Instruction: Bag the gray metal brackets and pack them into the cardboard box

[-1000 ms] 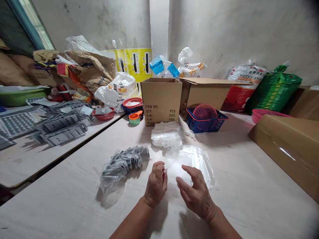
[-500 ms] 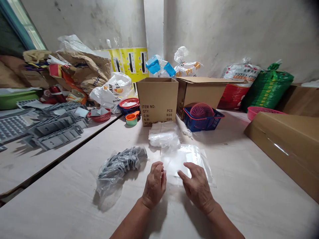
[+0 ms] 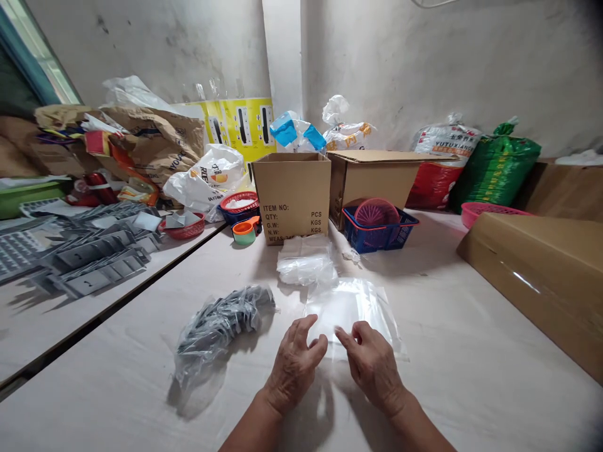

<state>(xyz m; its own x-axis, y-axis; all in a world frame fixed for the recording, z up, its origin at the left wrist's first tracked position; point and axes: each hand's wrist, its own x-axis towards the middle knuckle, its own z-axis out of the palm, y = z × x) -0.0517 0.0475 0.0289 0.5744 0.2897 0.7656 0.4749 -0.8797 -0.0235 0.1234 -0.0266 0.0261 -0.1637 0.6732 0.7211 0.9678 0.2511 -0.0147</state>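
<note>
My left hand (image 3: 296, 364) and my right hand (image 3: 372, 364) rest on the near edge of a flat stack of clear plastic bags (image 3: 351, 307) lying on the pale table (image 3: 471, 351). The fingers of each hand are curled and pinch at the near edge of the top clear bag. Left of my hands lies a clear bag filled with dark grey parts (image 3: 219, 323). A crumpled bundle of clear bags (image 3: 305, 262) sits just beyond the flat stack.
Behind stand an open cardboard box (image 3: 292, 198), a second box (image 3: 372, 179) and a blue basket holding a pink one (image 3: 379, 223). A long brown carton (image 3: 541, 276) lies at the right. Grey plastic trays (image 3: 89, 263) cover the left table; sacks line the wall.
Both hands have slid a little nearer to each other and lower onto the bag's near edge, the fingers closing from loosely spread into pinches. The camera shifted slightly.
</note>
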